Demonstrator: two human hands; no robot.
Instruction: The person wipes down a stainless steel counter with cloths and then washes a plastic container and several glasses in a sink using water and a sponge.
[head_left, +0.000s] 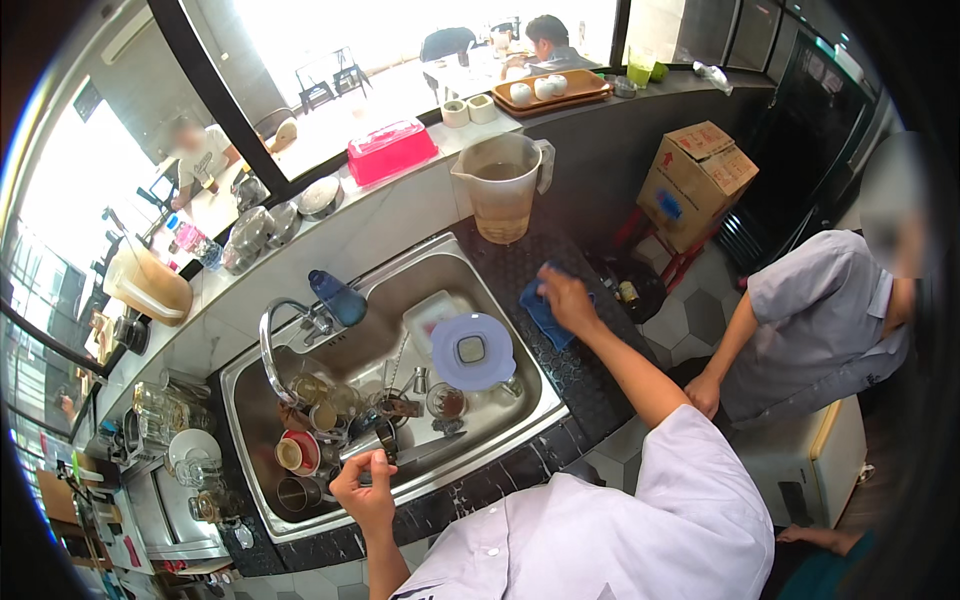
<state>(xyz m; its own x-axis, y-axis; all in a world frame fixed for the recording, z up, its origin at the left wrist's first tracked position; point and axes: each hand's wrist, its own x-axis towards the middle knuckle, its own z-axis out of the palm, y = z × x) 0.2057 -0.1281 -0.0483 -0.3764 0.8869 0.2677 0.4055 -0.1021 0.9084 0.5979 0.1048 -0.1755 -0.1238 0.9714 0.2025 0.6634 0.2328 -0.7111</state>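
Observation:
My right hand (568, 298) lies over a blue cloth (546, 321) on the black patterned counter (574, 375) right of the sink; the fingers are blurred, so their grip on it is unclear. My left hand (367, 484) is raised at the sink's front edge, fingers curled, with nothing visible in it. Inside the steel sink (510, 289) are a red and white cup (309, 450), glasses, a jigger (418, 380), a knife (431, 448) and a pale blue round lid (487, 341). A large plastic measuring jug (504, 187) of liquid stands at the counter's back.
A curved faucet (266, 345) arches over the sink, with a blue bottle (339, 298) behind. Glasses (161, 420) crowd the left side. On the ledge are a pink box (391, 154) and a brown tray (555, 91). A co-worker (817, 322) stands at right, near a cardboard box (697, 184).

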